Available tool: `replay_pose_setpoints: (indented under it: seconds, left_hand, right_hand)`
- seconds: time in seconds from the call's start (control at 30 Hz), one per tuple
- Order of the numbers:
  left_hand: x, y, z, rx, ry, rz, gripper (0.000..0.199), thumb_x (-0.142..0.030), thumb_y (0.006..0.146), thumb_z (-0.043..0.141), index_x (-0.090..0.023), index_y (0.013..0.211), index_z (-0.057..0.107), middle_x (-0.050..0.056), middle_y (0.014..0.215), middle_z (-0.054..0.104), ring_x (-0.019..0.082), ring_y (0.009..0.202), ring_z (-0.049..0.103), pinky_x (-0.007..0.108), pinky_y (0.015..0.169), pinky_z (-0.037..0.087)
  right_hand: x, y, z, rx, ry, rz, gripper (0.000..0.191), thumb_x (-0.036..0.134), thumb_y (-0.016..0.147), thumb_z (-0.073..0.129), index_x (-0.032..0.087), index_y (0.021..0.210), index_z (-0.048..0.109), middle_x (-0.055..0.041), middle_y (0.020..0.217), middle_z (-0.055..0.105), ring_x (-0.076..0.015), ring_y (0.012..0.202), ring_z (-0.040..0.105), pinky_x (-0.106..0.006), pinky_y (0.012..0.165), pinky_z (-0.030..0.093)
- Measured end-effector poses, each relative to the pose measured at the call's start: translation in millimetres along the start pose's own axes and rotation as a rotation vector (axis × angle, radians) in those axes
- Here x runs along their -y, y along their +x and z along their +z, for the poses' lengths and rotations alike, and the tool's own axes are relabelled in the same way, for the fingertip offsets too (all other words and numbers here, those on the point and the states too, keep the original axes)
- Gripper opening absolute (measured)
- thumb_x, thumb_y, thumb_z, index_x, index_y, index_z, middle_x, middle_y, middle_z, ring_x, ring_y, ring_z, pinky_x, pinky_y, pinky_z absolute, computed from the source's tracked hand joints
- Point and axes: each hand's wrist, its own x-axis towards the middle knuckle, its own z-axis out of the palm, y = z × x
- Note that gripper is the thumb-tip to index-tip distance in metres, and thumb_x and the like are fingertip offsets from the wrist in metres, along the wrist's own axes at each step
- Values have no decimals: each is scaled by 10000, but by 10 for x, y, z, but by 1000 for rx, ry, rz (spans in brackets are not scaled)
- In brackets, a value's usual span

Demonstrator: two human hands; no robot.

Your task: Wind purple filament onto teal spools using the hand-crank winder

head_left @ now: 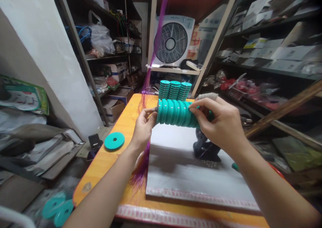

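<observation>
A row of green foam spools [176, 112] sits side by side on a horizontal spindle above a white board, with small pale dots, possibly pin heads, along the rims. At the row's left end, my left hand [145, 123] is closed, thumb and fingers pinching the dark spindle tip [155, 110]. My right hand [218, 118] touches the right part of the row, thumb and forefinger pinched together at a rim; whatever lies between them is too small to make out. Below the right end stands a dark metal stand [205, 149], partly hidden by that hand.
Three stacks of green spools [175, 90] stand behind the row. A loose green disc [114, 141] lies on the orange table [100, 177]. Purple strands [156, 43] hang down at the left of the white board [176, 174]. A box fan [173, 40] and loaded shelves surround the table.
</observation>
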Motion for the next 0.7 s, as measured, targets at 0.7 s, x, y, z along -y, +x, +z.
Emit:
replay_pose_setpoints:
  seconds: [0.7]
  left_hand:
    - [-4, -19, 28, -12, 19, 12, 628, -585, 686, 573, -125, 1077, 401, 44, 1057, 555, -24, 822, 577, 110, 794, 505]
  right_hand:
    - [-541, -1968, -323, 453, -329, 407, 269, 409, 873, 526, 228, 870, 725, -59, 770, 622, -207, 731, 615, -343, 653, 486]
